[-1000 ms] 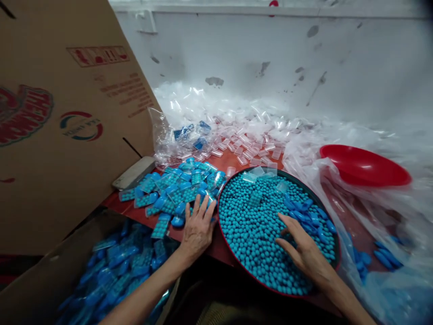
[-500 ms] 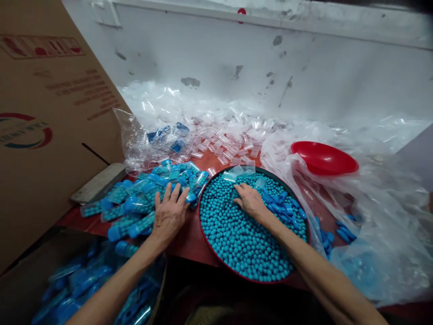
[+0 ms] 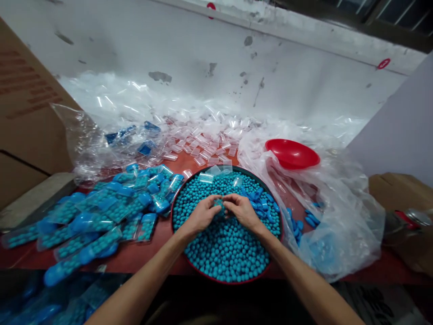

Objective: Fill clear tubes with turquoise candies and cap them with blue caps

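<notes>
The left hand (image 3: 203, 213) has moved from the filled packs (image 3: 135, 198) to meet the right hand (image 3: 241, 209) above the blue beads (image 3: 230, 253); both grips pinch a small clear case (image 3: 219, 204), partly hidden. It looks light, stiff and slippery, likely best held by its side edges.

I have open air above the beads (image 3: 230, 257) in the round tray (image 3: 233, 282), around my left hand (image 3: 203, 213) and right hand (image 3: 241, 210). Leftward, a narrow bare strip of red table (image 3: 163, 231) ends at heaped packs (image 3: 101, 216). Rightward, a plastic bag (image 3: 355, 225) crowds the rim; beyond it, clear covers (image 3: 200, 161) and a red bowl (image 3: 292, 154) obstruct me.
</notes>
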`<state>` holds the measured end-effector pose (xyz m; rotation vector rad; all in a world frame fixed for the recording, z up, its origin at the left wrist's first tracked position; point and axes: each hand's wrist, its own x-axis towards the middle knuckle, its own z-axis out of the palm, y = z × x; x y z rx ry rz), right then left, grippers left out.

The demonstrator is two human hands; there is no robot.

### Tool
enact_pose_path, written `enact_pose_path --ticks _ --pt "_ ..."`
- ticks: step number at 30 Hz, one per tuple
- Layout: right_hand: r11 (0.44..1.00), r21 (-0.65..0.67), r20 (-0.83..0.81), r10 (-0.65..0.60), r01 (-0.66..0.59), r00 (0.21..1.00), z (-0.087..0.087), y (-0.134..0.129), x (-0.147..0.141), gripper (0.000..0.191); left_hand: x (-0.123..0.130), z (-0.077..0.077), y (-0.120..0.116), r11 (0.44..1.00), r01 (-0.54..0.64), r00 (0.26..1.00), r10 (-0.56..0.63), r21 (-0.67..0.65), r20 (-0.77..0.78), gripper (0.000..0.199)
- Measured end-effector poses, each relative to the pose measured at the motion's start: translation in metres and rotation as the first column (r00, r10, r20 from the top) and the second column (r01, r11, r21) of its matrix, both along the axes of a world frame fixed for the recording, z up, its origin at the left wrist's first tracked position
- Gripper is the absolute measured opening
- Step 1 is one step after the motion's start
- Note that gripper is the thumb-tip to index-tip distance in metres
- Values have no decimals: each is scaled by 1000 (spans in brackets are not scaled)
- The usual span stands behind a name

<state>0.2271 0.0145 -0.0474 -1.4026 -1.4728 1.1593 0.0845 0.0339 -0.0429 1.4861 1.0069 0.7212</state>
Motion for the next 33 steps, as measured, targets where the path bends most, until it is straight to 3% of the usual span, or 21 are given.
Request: enact_pose_path --ticks 2,4,7,13,16,21,24,27,30,33 --pt "998 53 98 37 -43 994 4 -14 8 16 0 -1 -6 968 71 990 -39 -242 133 30" --pt "982 124 341 91 -141 936 12 -25 19 14 1 -2 -13 920 113 978 -36 -375 207 28" --pt "962 80 682 138 -261 718 26 -30 41 14 4 0 -20 915 93 981 -16 -392 194 28" --pt "990 70 952 -30 -120 304 32 8 61 21 4 7 -22 907 102 979 -19 -408 201 33" --pt "991 47 972 -17 -123 235 28 22 54 16 1 5 -23 900 83 973 19 -427 230 31" --pt "957 188 962 -134 -223 237 26 7 45 17 -2 2 -25 887 67 969 52 -458 241 32" --pt "932 228 944 -141 -280 300 21 -8 41 15 -2 2 -27 893 59 970 55 -446 239 33" --pt "945 240 886 -120 -222 447 18 -16 35 19 0 4 -29 905 50 968 60 -423 242 32" --pt "920 340 725 -125 -194 677 18 -22 25 24 1 5 -30 919 42 969 58 -392 239 30" --pt "922 328 486 25 -208 873 17 -30 17 29 1 4 -31 931 46 967 50 -361 251 32"
